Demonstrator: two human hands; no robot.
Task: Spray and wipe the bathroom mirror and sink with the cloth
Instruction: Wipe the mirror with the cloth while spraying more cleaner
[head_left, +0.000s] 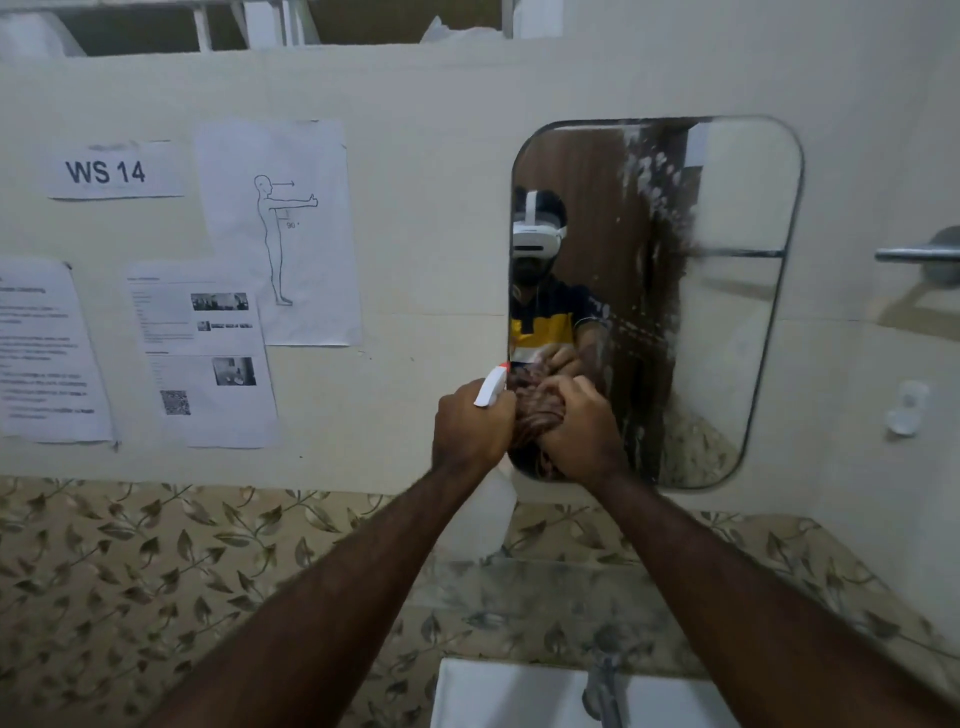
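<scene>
A rounded wall mirror (727, 291) hangs above a white sink (509, 696) with a metal tap (605, 691). White foam streaks run down the middle of the glass. My left hand (470, 426) grips a white spray bottle (491, 387) with an orange nozzle tip, its pale body hanging below my fist. My right hand (579, 426) is closed on a bunched dark brown cloth (535, 415), held against the mirror's lower left corner. Both hands touch each other in front of the glass.
Several printed sheets, one reading WS 14 (106, 171), are taped to the cream wall at left. A metal towel bar (917, 254) and a small clear hook (906, 408) sit right of the mirror. Leaf-patterned tiles (156, 561) surround the sink.
</scene>
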